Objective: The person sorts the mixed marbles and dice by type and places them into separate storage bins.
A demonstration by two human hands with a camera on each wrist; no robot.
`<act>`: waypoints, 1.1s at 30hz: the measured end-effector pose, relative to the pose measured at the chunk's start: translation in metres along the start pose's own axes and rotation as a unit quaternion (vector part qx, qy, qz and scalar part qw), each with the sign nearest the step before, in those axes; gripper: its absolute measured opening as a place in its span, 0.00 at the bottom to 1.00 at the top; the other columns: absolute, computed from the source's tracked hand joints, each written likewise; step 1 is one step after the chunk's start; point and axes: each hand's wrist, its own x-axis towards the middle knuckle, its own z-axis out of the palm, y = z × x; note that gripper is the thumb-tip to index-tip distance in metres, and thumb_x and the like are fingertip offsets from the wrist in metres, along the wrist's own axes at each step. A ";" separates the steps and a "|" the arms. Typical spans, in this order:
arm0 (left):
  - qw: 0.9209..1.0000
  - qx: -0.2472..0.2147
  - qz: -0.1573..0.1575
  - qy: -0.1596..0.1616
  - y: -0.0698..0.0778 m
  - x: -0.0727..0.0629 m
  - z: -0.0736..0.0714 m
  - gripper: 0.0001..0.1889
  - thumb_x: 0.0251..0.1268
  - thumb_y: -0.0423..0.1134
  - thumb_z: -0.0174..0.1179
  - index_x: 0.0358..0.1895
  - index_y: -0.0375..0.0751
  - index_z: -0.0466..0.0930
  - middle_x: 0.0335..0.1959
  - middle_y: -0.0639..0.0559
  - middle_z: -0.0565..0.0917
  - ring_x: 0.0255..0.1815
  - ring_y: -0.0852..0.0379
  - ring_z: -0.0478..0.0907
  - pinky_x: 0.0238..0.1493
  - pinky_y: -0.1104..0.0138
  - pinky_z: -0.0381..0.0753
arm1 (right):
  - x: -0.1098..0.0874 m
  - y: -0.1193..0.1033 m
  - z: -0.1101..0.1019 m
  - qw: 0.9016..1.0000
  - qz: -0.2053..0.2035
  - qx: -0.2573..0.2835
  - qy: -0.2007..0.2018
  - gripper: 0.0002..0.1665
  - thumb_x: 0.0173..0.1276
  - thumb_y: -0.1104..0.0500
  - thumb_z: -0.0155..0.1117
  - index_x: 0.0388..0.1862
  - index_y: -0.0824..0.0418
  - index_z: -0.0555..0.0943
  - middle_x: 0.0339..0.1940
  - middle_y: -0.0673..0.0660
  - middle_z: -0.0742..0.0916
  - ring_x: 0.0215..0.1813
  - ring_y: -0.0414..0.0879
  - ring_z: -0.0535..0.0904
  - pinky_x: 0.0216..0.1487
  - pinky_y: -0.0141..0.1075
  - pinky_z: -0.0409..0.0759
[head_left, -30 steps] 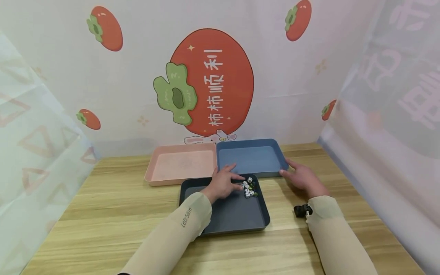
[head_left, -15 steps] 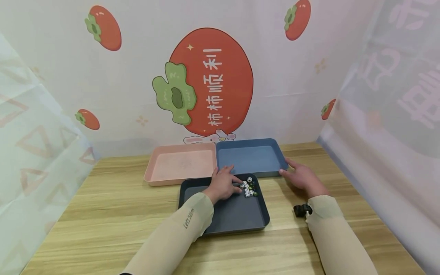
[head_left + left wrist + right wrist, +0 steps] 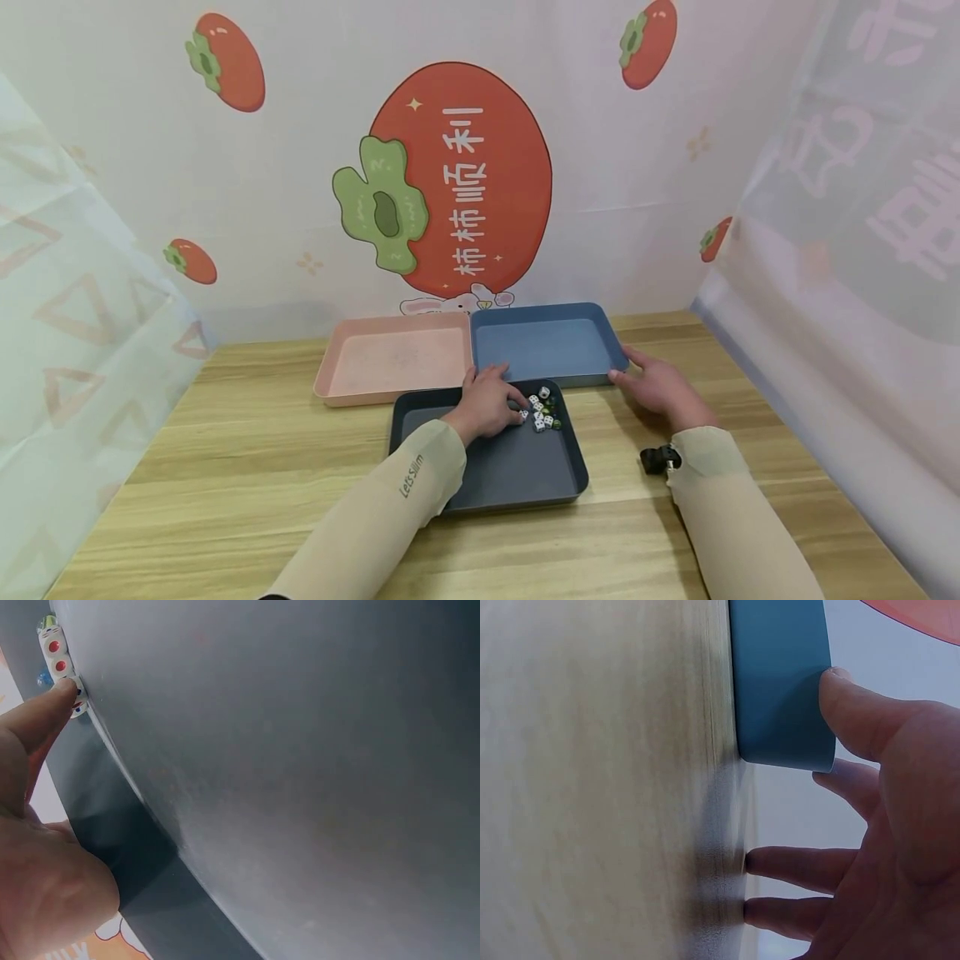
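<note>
In the head view my left hand [image 3: 487, 405] reaches over the dark grey tray [image 3: 517, 492], thumb and index finger pinching a white die [image 3: 524, 414] beside the pile. A fingertip covers part of a white die [image 3: 77, 688] at the tray wall in the left wrist view. The small pile of white dice [image 3: 538, 406] lies at the tray's back right, mixed with green-yellow glass marbles [image 3: 557, 424]. My right hand [image 3: 660, 387] holds the near right corner of the blue tray [image 3: 784, 690] between thumb and index finger, its other fingertips down at the wooden table.
A pink tray [image 3: 401, 395] stands at the back left, side by side with the blue one. Behind both hangs a white cloth [image 3: 300, 192] printed with red persimmons. Near the right sleeve, a small black device [image 3: 658, 459] sits at the wrist.
My left thumb and index finger have drawn together, and a white die now shows between them, slightly left of the pile. The right hand holds its place on the blue tray.
</note>
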 end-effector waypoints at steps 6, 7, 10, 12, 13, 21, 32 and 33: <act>1.000 0.004 -0.001 -0.005 0.001 -0.001 -0.001 0.06 0.64 0.46 0.69 0.42 0.58 0.91 0.75 0.43 0.63 0.77 0.44 0.52 0.73 0.43 0.38 | 0.001 0.000 0.002 1.000 0.002 -0.002 0.002 0.46 0.77 0.38 0.50 0.82 0.59 0.49 0.72 0.76 0.65 0.71 0.75 0.59 0.66 0.67 0.58; 1.000 0.006 -0.001 -0.005 0.001 -0.001 -0.001 0.05 0.64 0.46 0.69 0.41 0.58 0.90 0.75 0.43 0.64 0.77 0.44 0.52 0.73 0.43 0.38 | 0.002 0.000 0.002 1.000 0.002 -0.002 0.002 0.46 0.77 0.37 0.50 0.82 0.59 0.49 0.72 0.76 0.65 0.71 0.75 0.58 0.66 0.67 0.58; 1.000 0.013 -0.002 -0.005 0.000 0.000 0.000 0.04 0.63 0.48 0.69 0.39 0.60 0.90 0.75 0.44 0.64 0.77 0.44 0.52 0.73 0.43 0.38 | 0.001 -0.001 0.002 1.000 0.003 -0.002 0.002 0.47 0.76 0.36 0.50 0.82 0.59 0.49 0.72 0.76 0.65 0.71 0.75 0.58 0.66 0.67 0.58; 1.000 0.015 -0.002 -0.006 -0.001 0.000 0.000 0.04 0.63 0.49 0.69 0.38 0.60 0.89 0.75 0.44 0.64 0.77 0.44 0.52 0.73 0.43 0.38 | 0.001 -0.001 0.002 1.000 0.003 -0.002 0.001 0.47 0.76 0.35 0.50 0.82 0.59 0.49 0.72 0.76 0.65 0.71 0.75 0.58 0.66 0.67 0.58; 1.000 0.015 -0.003 -0.007 -0.001 0.000 0.001 0.03 0.63 0.49 0.69 0.38 0.61 0.89 0.75 0.44 0.64 0.77 0.44 0.52 0.73 0.44 0.37 | 0.001 -0.001 0.002 1.000 0.003 -0.001 0.001 0.48 0.76 0.35 0.50 0.82 0.59 0.49 0.72 0.75 0.65 0.71 0.75 0.58 0.65 0.67 0.58; 1.000 0.007 0.001 -0.013 -0.003 0.001 0.001 0.03 0.62 0.52 0.69 0.34 0.63 0.88 0.75 0.44 0.64 0.77 0.44 0.51 0.73 0.43 0.36 | 0.002 0.001 0.004 1.000 0.006 0.001 0.003 0.49 0.75 0.34 0.49 0.82 0.58 0.49 0.73 0.75 0.65 0.71 0.75 0.58 0.66 0.67 0.57; 0.994 -0.108 -0.003 -0.002 -0.005 0.004 -0.012 0.04 0.63 0.51 0.69 0.33 0.60 0.87 0.74 0.43 0.64 0.77 0.46 0.53 0.73 0.43 0.41 | 0.001 0.002 0.002 1.000 0.004 0.003 -0.004 0.48 0.76 0.34 0.49 0.82 0.58 0.48 0.72 0.75 0.66 0.70 0.75 0.60 0.64 0.68 0.59; 0.992 -0.125 -0.008 -0.003 -0.005 0.003 -0.015 0.04 0.63 0.50 0.69 0.33 0.59 0.87 0.75 0.43 0.63 0.77 0.45 0.52 0.73 0.43 0.44 | 0.001 0.002 0.002 1.000 0.004 0.003 -0.004 0.48 0.76 0.34 0.49 0.82 0.58 0.48 0.72 0.75 0.66 0.70 0.75 0.60 0.65 0.68 0.59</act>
